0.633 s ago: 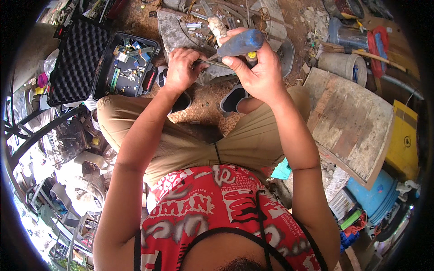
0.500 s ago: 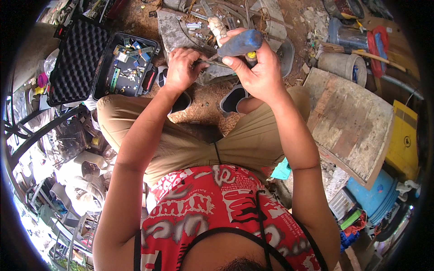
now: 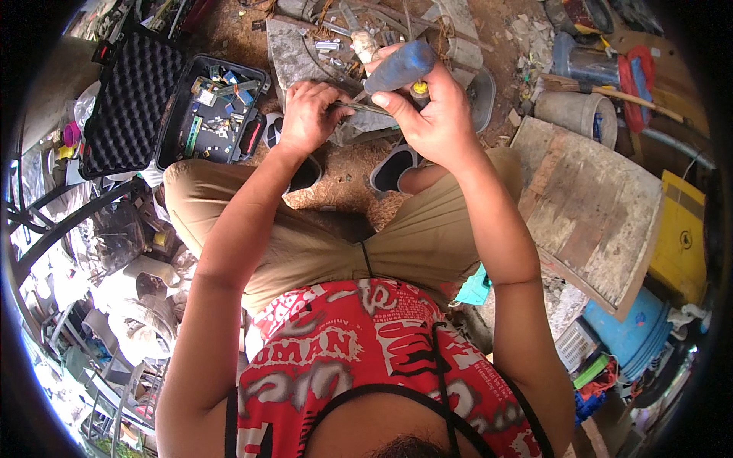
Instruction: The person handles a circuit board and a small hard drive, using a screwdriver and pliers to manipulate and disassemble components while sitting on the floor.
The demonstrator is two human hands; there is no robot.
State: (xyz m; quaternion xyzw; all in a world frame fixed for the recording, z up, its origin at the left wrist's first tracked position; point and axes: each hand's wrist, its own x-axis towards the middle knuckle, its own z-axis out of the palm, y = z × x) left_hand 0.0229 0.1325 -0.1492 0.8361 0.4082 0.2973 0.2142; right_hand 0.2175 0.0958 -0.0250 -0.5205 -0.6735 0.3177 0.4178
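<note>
My right hand (image 3: 443,114) is wrapped round a screwdriver with a thick, worn blue handle (image 3: 401,67). Its short metal shaft slants down-left toward a thin, flat, dark piece (image 3: 370,107). A second object with a yellow end (image 3: 419,88) shows inside the same hand; its kind is hidden. My left hand (image 3: 309,114) has its fingers closed on the left end of the thin piece, whose right end reaches my right hand. Both hands are above a grey stone slab (image 3: 294,57). Beyond my right hand lies a tool with a whitish wrapped grip (image 3: 364,44).
An open black case (image 3: 265,80) with small circuit boards stands at the left, its foam-lined lid (image 3: 134,107) folded back. A worn wooden board (image 3: 588,206) lies to the right, near a grey bucket (image 3: 569,111), a yellow panel (image 3: 679,237) and a blue container (image 3: 630,328).
My right hand and the blue-handled screwdriver have shifted slightly left, and the handle has tilted a little. My left hand stays nearly where it was on the thin piece.
</note>
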